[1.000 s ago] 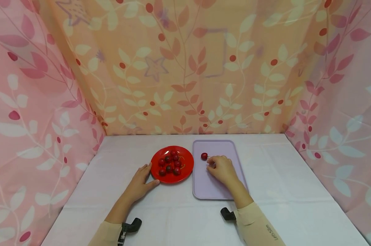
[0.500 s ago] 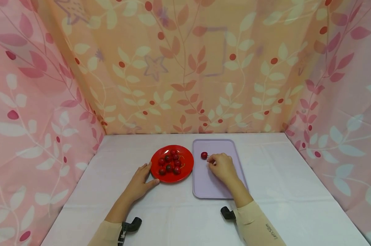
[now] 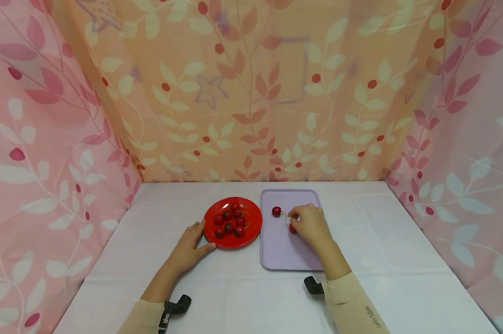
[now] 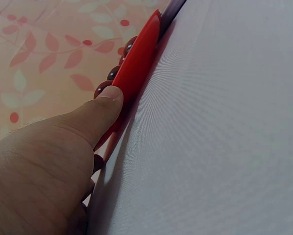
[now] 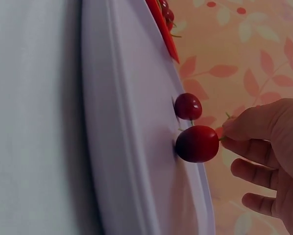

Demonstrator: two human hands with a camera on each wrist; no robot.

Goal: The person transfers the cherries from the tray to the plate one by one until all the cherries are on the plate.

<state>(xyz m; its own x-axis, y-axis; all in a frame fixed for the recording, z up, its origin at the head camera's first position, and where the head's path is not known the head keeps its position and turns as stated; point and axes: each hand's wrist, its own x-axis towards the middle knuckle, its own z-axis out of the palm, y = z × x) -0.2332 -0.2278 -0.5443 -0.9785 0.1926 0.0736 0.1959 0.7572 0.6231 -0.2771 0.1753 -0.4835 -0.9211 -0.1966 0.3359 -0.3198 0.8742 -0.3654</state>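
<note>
My left hand [image 3: 188,250] rests at the near left edge of a round red plate [image 3: 251,237], with the thumb and fingertips touching its rim. Several dark red cherries [image 3: 239,231], some with stems, lie on that plate. Over a lilac tray [image 3: 276,255], my right hand [image 3: 314,226] pinches the stem of one cherry [image 5: 197,144] between thumb and index finger. From the head view this cherry is partly covered by the hand. A second cherry [image 3: 276,211] lies farther back on the tray, its stem pointing right toward the fingertips.
The red plate and lilac tray stand side by side on a white tablecloth [image 3: 130,246]. Patterned curtains [image 3: 251,93] close off the back and both sides. Black wrist mounts [image 3: 178,305] sit at both sleeves.
My right hand has shifted slightly right and back, and a cherry beneath its fingers has come into sight. The left hand, the plate and the other tray cherry stay in place.
</note>
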